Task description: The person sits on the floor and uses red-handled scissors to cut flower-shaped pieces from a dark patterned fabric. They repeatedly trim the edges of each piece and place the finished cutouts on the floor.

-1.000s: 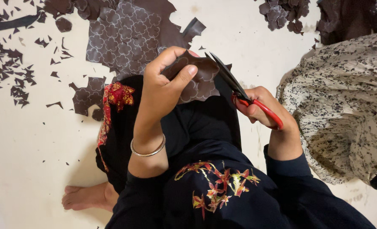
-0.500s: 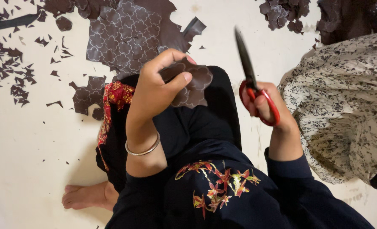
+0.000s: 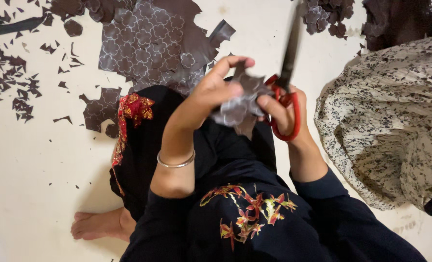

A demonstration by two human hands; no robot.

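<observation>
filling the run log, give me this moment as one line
left hand: pinches dark patterned cutout | right hand: holds red-handled scissors, blades up | floor: scraps

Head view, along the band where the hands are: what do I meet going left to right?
Small dark scraps on the floor → red embroidered trim → left hand → patterned dark cutout → right hand with red-handled scissors → speckled cloth.

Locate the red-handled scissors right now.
In the head view, right of centre: the red-handled scissors are in the right hand, blades pointing up, next to the flower-patterned piece held by the left hand.
</observation>
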